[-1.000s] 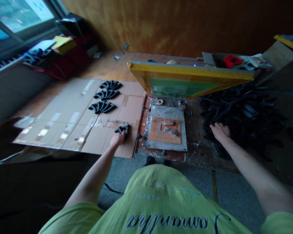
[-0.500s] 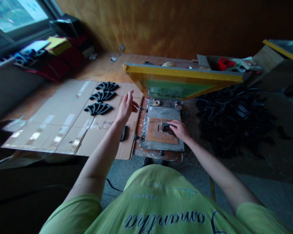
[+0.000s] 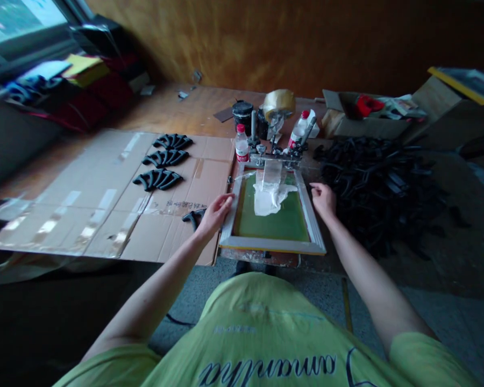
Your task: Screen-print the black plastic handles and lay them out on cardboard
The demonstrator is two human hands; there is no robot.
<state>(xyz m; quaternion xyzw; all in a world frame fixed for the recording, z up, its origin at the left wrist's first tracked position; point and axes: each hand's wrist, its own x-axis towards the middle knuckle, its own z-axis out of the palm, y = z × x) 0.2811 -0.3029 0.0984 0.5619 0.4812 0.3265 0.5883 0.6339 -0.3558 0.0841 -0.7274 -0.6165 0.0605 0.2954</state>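
Observation:
A screen-printing frame [image 3: 317, 239] with a green mesh lies lowered over the work base in front of me. White ink [image 3: 266, 201] and a pale squeegee blade [image 3: 272, 174] are on its mesh. My left hand [image 3: 216, 214] is closed at the frame's left rail, fingertips touching it. Beside the right rail, my right hand [image 3: 324, 200] has loosely bent fingers, a small gap from the frame, and holds nothing. Black curved handles [image 3: 191, 216] lie by my left wrist. The handle on the base is hidden under the frame.
On the cardboard sheet [image 3: 84, 188] at left lie three fanned rows of black handles [image 3: 158, 179]. A large heap of black handles [image 3: 383, 188] sits at right. Behind the frame stand red-capped bottles [image 3: 242, 144], a black tub [image 3: 242, 114] and a tape roll [image 3: 280, 103]. An open carton [image 3: 358, 126] is farther right.
The raised screen frame has come down flat over the base. My right hand has left the handle and moved right; my left hand has come down to the left rail.

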